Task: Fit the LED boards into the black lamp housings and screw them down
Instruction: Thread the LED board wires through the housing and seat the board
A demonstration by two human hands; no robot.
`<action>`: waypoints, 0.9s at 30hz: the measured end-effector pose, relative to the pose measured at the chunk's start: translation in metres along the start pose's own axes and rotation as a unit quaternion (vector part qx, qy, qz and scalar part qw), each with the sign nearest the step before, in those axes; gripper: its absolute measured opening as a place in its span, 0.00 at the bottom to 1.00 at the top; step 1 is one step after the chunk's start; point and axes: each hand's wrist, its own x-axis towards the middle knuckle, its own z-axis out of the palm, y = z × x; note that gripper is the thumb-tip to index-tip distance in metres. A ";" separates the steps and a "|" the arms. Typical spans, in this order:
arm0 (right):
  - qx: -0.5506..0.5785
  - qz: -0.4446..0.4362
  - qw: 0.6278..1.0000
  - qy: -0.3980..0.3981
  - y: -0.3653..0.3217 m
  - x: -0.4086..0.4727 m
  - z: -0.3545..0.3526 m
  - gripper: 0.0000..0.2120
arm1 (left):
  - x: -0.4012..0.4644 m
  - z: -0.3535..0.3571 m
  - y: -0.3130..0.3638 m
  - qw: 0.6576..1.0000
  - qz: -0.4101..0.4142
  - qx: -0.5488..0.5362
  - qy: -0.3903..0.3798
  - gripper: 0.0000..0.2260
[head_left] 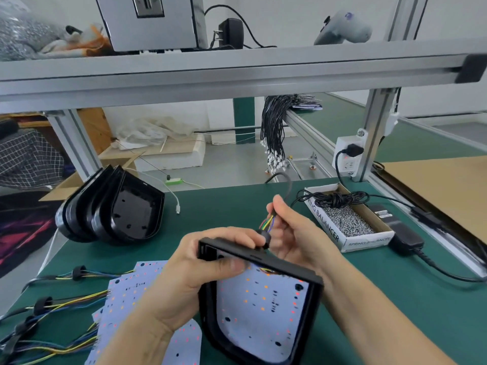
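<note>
A black lamp housing (pixel 313 299) is held tilted above the green table, with a white LED board (pixel 261 309) lying inside it. My left hand (pixel 195 267) grips the housing's top left corner, thumb pressed on the board's edge. My right hand (pixel 292 233) pinches the board's coloured wire bundle (pixel 268 222) just above the black grommet (pixel 263 237) at the housing's top wall. A grey cable runs up from my fingers. Several loose LED boards (pixel 126 293) with wire leads lie at the lower left.
A nested stack of black housings (pixel 113 206) lies on its side at the left. A cardboard box of small screws (pixel 347 222) with a coiled black cord stands at the right, beside a black power adapter (pixel 405 238). An aluminium shelf frame (pixel 237 72) spans overhead.
</note>
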 end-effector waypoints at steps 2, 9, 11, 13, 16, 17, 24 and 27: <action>-0.071 0.022 0.996 -0.056 0.003 -0.009 -0.007 0.11 | -0.003 -0.004 0.000 1.000 0.010 0.021 0.015 0.10; -0.090 0.001 0.993 -0.079 0.004 -0.016 -0.005 0.06 | -0.007 -0.002 -0.002 0.999 -0.023 -0.001 -0.027 0.14; -0.068 -0.009 0.996 -0.063 0.012 -0.014 -0.004 0.06 | -0.006 -0.001 -0.002 0.999 -0.030 -0.018 -0.027 0.14; -0.044 -0.008 0.998 -0.042 0.020 -0.013 -0.004 0.11 | -0.006 0.000 -0.004 0.999 -0.030 -0.041 -0.020 0.14; -0.037 -0.009 0.999 -0.017 0.025 -0.016 -0.002 0.15 | -0.006 0.001 -0.002 0.999 -0.026 -0.040 -0.023 0.14; -0.020 -0.008 1.000 -0.017 0.026 -0.016 -0.002 0.14 | -0.006 0.000 -0.002 0.998 -0.029 -0.040 -0.026 0.15; -0.010 -0.011 1.000 -0.001 0.030 -0.027 0.003 0.14 | -0.005 0.003 -0.008 0.996 -0.027 -0.075 -0.037 0.15; -0.050 -0.030 0.998 0.026 0.024 -0.033 0.009 0.16 | -0.001 0.004 -0.009 0.997 -0.027 -0.064 -0.031 0.14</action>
